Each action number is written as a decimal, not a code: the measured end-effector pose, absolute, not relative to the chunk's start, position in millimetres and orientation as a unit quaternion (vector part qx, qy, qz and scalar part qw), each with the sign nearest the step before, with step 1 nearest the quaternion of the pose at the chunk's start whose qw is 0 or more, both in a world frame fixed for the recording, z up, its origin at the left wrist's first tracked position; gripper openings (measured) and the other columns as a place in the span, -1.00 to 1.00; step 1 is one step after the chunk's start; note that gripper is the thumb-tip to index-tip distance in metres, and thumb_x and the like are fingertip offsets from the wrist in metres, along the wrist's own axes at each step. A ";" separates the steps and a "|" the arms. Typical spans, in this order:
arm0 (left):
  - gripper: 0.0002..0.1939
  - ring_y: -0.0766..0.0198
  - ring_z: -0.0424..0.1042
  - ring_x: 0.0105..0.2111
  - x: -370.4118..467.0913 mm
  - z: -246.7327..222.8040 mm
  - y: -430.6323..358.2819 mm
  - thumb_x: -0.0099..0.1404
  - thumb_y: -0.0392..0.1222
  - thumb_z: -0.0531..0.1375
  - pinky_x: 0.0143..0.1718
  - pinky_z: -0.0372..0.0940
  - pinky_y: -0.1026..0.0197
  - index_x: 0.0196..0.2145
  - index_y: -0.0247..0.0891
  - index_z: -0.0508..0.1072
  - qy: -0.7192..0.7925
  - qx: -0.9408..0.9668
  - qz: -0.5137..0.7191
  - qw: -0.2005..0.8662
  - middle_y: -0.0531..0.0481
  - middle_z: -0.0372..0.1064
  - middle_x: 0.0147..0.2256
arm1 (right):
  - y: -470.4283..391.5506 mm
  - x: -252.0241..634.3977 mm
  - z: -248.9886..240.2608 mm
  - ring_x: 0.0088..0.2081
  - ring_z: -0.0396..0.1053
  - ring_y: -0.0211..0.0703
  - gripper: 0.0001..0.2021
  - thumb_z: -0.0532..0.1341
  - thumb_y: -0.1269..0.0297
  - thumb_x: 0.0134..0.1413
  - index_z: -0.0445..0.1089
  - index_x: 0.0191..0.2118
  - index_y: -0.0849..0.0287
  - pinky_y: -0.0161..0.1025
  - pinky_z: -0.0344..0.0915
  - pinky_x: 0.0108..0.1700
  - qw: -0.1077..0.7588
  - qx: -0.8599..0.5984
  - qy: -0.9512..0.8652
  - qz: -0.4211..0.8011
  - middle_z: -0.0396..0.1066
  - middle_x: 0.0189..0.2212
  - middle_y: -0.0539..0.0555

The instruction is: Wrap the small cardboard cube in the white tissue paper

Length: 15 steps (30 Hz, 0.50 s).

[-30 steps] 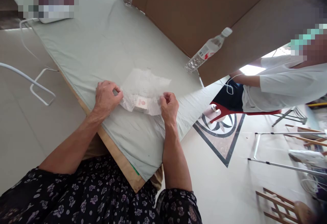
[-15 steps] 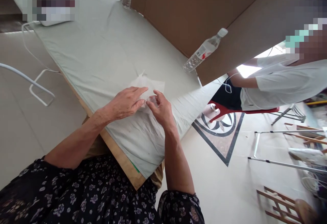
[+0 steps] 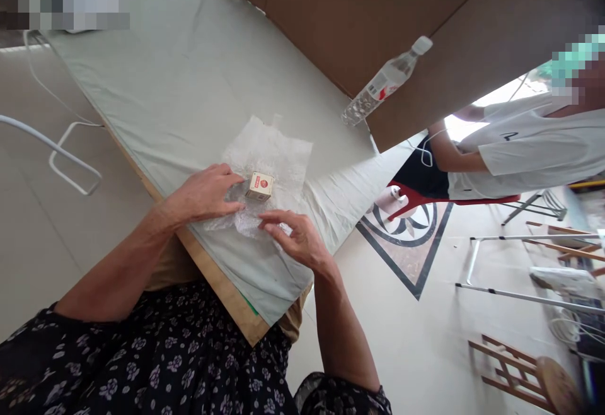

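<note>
Floral clothing (image 3: 155, 364): nearest of all, dark, at the near corner of the cloth-covered counter (image 3: 179, 68).
Wooden edge (image 3: 227, 295): bare, running along the near left side of the counter.
Right hand (image 3: 290, 235): at the near edge of the translucent wrap (image 3: 289, 156), with thumb and index tips close together; cannot tell whether pinching the wrap.
Left hand (image 3: 205, 194): spread in a loose curve, index finger parted from thumb, just left of the small box (image 3: 259, 186); gripping nothing that shows.
Small box: 1 cream carton with red print, resting on the wrap just beyond the 2 hands; apart from the right, too close to the left to rule out contact.
Wrap: crumpled but laid open under the box, reaching past it on the far side.
Change: hidden 0.5 s ago behind both hands and gathered wrap, now in plain view.
Meaning: probably uncovered at this point, with top and near side free.
Bottle (image 3: 385, 81): clear, farther right, beside the brown cardboard (image 3: 340, 30).
Other person (image 3: 534, 144): in white, seated far right.
</note>
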<state>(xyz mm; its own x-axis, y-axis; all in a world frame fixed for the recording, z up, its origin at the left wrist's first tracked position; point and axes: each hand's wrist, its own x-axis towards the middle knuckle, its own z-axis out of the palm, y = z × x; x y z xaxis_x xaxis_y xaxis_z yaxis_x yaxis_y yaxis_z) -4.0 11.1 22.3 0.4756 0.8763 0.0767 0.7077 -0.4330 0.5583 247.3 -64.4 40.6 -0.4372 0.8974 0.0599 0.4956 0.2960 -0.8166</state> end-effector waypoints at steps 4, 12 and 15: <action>-0.45 -0.21 0.43 0.00 -5.8 12.6 -3.4 0.05 0.09 0.43 0.02 0.38 -0.13 0.00 -0.11 0.58 0.477 0.829 0.201 0.212 -0.20 0.45 -0.04 | -40.9 239.9 32.1 0.12 0.50 0.01 -0.69 0.28 0.26 0.27 0.49 0.11 0.04 0.03 0.42 0.17 0.342 -0.526 -0.744 0.228 0.56 0.10 0.15; -0.50 -0.20 0.39 0.06 7.4 22.1 -15.1 0.15 0.01 0.42 0.11 0.37 -0.18 0.00 -0.26 0.56 0.506 0.842 0.145 0.122 -0.30 0.39 0.07 | -10.2 238.6 11.0 0.18 0.44 0.12 -0.55 0.32 0.24 0.20 0.40 0.21 0.08 0.15 0.32 0.25 0.335 -0.569 -0.738 0.140 0.51 0.15 0.22; -0.49 -0.20 0.38 0.05 10.7 25.0 -17.1 0.17 0.04 0.42 0.09 0.38 -0.16 0.00 -0.31 0.56 0.515 0.841 0.125 0.107 -0.33 0.38 0.10 | -10.7 273.8 5.1 0.16 0.43 0.09 -0.50 0.31 0.18 0.18 0.36 0.23 0.07 0.16 0.33 0.22 0.415 -0.626 -0.653 0.099 0.48 0.16 0.21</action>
<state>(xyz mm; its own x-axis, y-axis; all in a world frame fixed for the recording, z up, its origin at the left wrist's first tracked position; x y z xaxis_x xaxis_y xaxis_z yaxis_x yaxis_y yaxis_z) 10.7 -17.1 25.0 0.4389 0.8930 0.0994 0.8395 -0.4469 0.3089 273.8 -10.7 5.1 0.1278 0.8993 0.4182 0.7352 0.1972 -0.6485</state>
